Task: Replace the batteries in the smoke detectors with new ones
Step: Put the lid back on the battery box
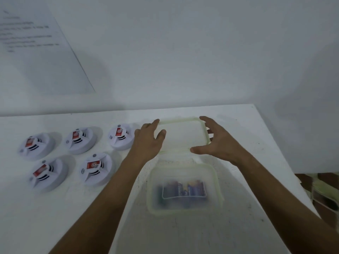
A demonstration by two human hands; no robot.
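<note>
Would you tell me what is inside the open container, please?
The container holds a pack of batteries. Blur hides their count and anything beneath. Both hands are at the lid behind it.

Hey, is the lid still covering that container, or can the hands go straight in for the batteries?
Nothing visible blocks them. Both the left hand and right hand hold the lid beyond the container, which is open, with the battery pack exposed inside.

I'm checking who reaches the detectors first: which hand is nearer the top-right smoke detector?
Left. The left hand is right beside that smoke detector; the right hand is across the lid.
</note>
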